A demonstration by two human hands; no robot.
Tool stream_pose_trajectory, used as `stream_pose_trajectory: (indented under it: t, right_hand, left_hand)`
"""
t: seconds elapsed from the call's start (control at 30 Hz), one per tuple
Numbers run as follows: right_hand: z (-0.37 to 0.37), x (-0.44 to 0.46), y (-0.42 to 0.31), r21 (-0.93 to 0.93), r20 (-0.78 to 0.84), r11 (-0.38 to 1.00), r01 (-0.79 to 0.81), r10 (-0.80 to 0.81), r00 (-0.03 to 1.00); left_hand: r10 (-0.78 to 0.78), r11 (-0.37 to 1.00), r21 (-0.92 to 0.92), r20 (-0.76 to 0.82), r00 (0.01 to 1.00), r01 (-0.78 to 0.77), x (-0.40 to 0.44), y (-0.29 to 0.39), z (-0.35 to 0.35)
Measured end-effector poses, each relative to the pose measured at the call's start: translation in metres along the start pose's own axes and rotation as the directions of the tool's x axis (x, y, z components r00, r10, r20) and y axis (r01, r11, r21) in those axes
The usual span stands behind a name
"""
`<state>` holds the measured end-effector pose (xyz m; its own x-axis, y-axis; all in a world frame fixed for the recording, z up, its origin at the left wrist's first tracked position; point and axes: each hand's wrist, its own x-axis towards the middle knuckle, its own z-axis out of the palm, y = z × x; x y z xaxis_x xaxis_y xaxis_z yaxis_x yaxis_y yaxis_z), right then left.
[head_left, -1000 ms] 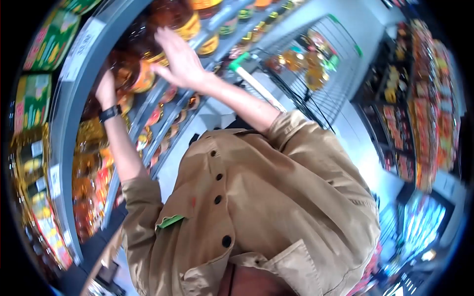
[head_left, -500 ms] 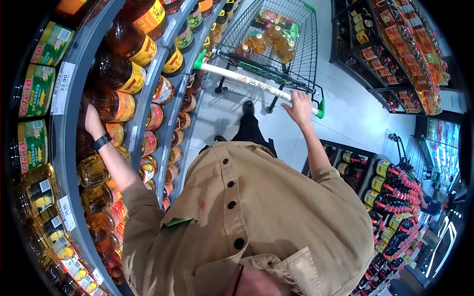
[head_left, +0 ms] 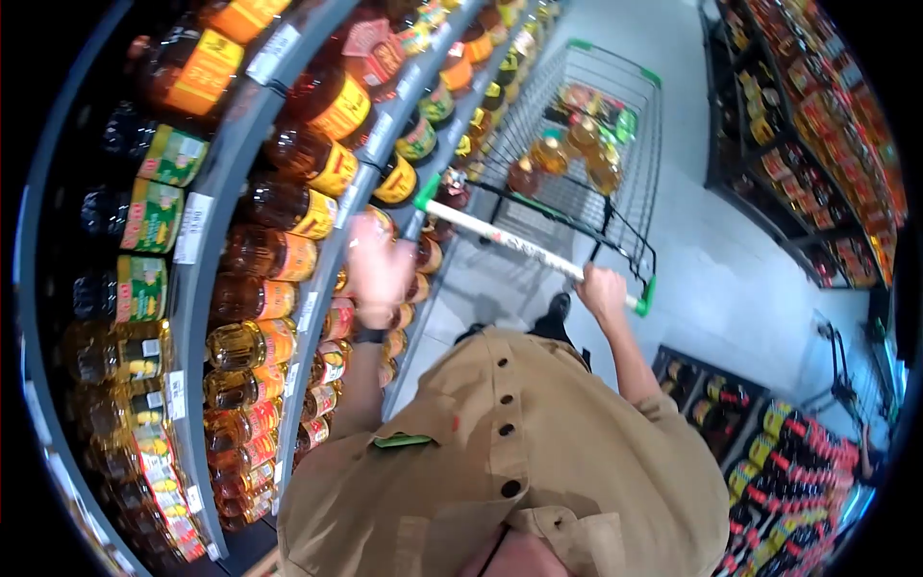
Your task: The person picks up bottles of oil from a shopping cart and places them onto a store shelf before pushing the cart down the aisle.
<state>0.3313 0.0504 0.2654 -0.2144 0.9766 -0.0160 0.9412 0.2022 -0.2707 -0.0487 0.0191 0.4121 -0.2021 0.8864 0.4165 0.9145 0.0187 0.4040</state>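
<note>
A large shopping cart of thin metal wire with green corners (head_left: 660,135) stands on the pale floor (head_left: 471,288) ahead of the person, beside the long grey shelves (head_left: 200,337). Inside its basket are several clear plastic bottles of golden liquid (head_left: 603,170), grouped toward the handle end; one has a teal cap, and a darker, reddish-brown bottle (head_left: 524,178) is nearest the handle. Beyond them lie packages in red, green and other colours (head_left: 586,99), too small to read.

The cart's white bar handle with green ends (head_left: 510,240) slants across the aisle, with small print along it. The right hand (head_left: 604,291) has its fingers closed around the bar near the far right end. The left hand (head_left: 380,271), with a dark band (head_left: 367,335) at the wrist, is raised at the shelves and blurred; its fingers look loosely open with nothing seen in them, and whether they touch a bottle cannot be told.

The shelves carry rows of dark amber bottles with yellow labels (head_left: 310,213), amber bottles with orange labels (head_left: 298,258) and paler golden ones (head_left: 234,346). Green-and-yellow labels (head_left: 154,213) wrap dark bottles on the outer left. White price tags (head_left: 192,229) line the shelf edges.
</note>
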Motion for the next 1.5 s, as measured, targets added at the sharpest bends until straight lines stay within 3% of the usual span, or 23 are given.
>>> stream_pose_trajectory:
  t: [0.03, 0.07, 0.13, 0.27, 0.4, 0.47, 0.53, 0.6, 0.73, 1.27, 1.33, 1.4, 1.5]
  right_hand:
    - [0.0, -0.001, 0.0, 0.003, -0.026, 1.0, 0.011, -0.011, 1.0]
    - [0.005, -0.001, 0.003, 0.022, -0.042, 1.0, 0.021, -0.02, 0.999]
    - [0.003, -0.002, 0.006, 0.057, -0.088, 0.997, 0.058, -0.052, 0.995]
    - [0.004, -0.001, 0.014, 0.116, -0.061, 0.992, 0.055, -0.048, 0.997]
    - [-0.003, 0.002, 0.026, 0.174, -0.1, 0.981, 0.081, -0.064, 0.993]
    - [-0.011, 0.006, 0.033, 0.175, -0.11, 0.979, 0.104, -0.086, 0.99]
    - [-0.01, 0.01, 0.044, 0.184, -0.112, 0.977, 0.109, -0.09, 0.99]
    - [-0.012, 0.017, 0.055, 0.17, -0.113, 0.978, 0.125, -0.106, 0.988]
    - [-0.026, 0.034, 0.066, 0.127, -0.11, 0.983, 0.136, -0.122, 0.986]
    - [-0.035, 0.131, 0.119, -0.004, -0.119, 0.991, 0.136, -0.136, 0.984]
    - [-0.04, 0.146, 0.12, -0.023, -0.099, 0.992, 0.122, -0.124, 0.987]
    - [-0.042, 0.156, 0.124, -0.009, -0.137, 0.988, 0.155, -0.154, 0.979]
    - [-0.034, 0.177, 0.13, 0.019, -0.107, 0.994, 0.111, -0.109, 0.988]
  left_hand:
    - [0.312, 0.94, 0.135, 0.043, 0.949, -0.315, -0.007, -0.006, 0.044]
    - [0.119, 0.99, 0.019, 0.386, 0.915, -0.137, 0.006, 0.026, 0.05]
    - [0.31, 0.95, -0.024, 0.21, 0.927, -0.313, -0.004, 0.011, 0.129]
    - [0.165, 0.986, -0.028, 0.362, 0.917, -0.166, 0.016, 0.022, 0.202]
    - [0.068, 0.986, 0.08, 0.599, 0.798, -0.144, 0.04, 0.042, 0.207]
    - [0.086, 0.983, 0.081, 0.587, 0.805, -0.164, 0.042, 0.049, 0.212]
    - [-0.047, 0.99, 0.128, 0.657, 0.752, -0.05, 0.049, 0.069, 0.207]
    - [-0.027, 0.984, 0.152, 0.637, 0.77, -0.091, 0.049, 0.069, 0.219]
    - [-0.07, 0.981, 0.179, 0.705, 0.706, -0.081, 0.061, 0.083, 0.226]
    - [-0.054, 0.983, 0.174, 0.611, 0.79, -0.068, 0.122, 0.105, 0.289]
    - [-0.017, 0.991, 0.113, 0.635, 0.772, -0.072, 0.136, 0.105, 0.29]
    - [-0.068, 0.978, 0.192, 0.653, 0.754, -0.078, 0.145, 0.107, 0.296]
    - [0.095, 0.952, 0.184, 0.582, 0.808, -0.245, 0.16, 0.107, 0.303]
